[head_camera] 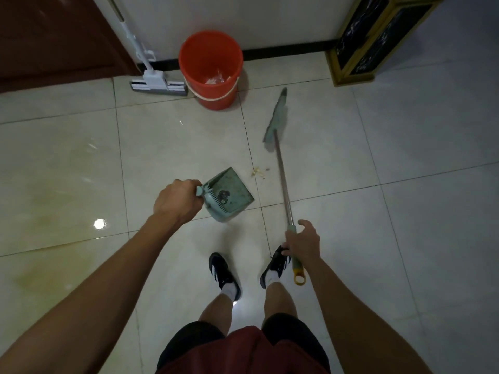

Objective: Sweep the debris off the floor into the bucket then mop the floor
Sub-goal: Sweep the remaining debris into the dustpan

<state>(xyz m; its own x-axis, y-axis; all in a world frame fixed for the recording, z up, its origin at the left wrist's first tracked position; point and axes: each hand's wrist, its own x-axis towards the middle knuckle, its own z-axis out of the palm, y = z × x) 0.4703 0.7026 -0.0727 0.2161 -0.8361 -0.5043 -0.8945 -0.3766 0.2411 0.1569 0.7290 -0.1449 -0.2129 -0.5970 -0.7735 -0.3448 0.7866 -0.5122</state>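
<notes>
Holding a pale green plastic dustpan (228,194) in the left hand (176,202) and a long broom with a metal stick and a green brush head (276,118) in the right hand (302,242).

Left hand fingers are curled round the dustpan's short handle, and the pan's open mouth points up and to the right, toward a small pile of yellowish crumbs (259,171) on the shiny white tiled floor (378,157). Some dark bits lie inside the pan. Right hand fingers wrap loosely round the green grip near the broom's yellow ring end. Its long stick runs away from the person toward the wall, with the brush head just past the crumbs. A round orange plastic bucket (211,68) stands upright by the wall, with a white flat mop (158,82) leaning just beside it on the left.
</notes>
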